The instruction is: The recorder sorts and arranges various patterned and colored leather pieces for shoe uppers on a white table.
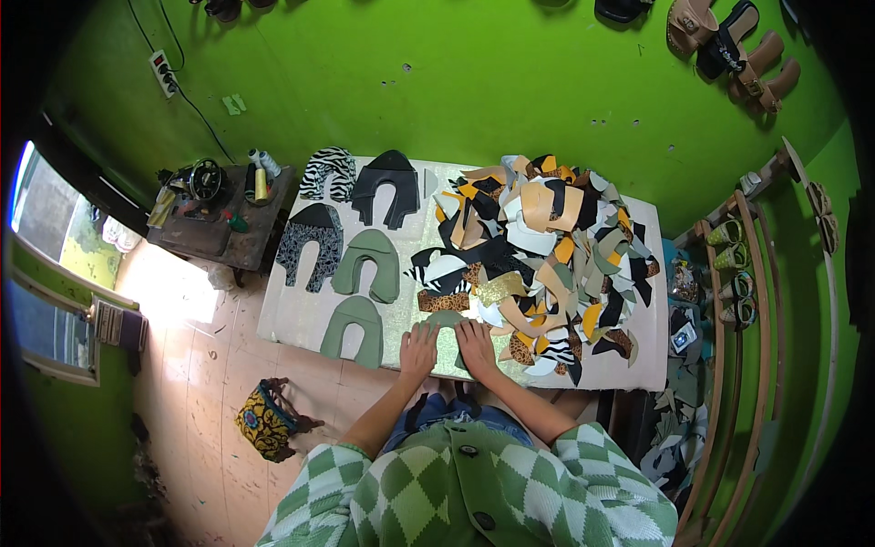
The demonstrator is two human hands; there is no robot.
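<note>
**Both hands flat on a green cut piece at the near edge**

Across the right half of my surface (pixel 301 324) sprawls a big heap of cut shoe-upper pieces (pixel 542 264) in black, white, tan, orange, olive and animal prints, and its near fringe lies just beside my right hand. To the left, sorted stacks sit apart from one another: a zebra-print stack (pixel 328 171) and a black stack (pixel 386 187) at the far edge, a dark patterned stack (pixel 312 244) and an olive-green stack (pixel 368 264) in the middle, and another olive-green stack (pixel 354 330) near me, just left of my left hand. Beyond the surface's left end stands a small table with a sewing machine (pixel 202 182) and thread cones (pixel 261 175). A yellow patterned bag (pixel 264 419) sits on the tiled floor. Sandals (pixel 738 55) hang on the green wall, and a curved rack (pixel 743 301) holds more shoes on my right.

My left hand (pixel 418 349) and right hand (pixel 477 346) lie palm-down, side by side, on a green cut piece (pixel 447 321) at the near edge. The fingers are stretched out flat and held close together, pressing it, not pinching.
</note>
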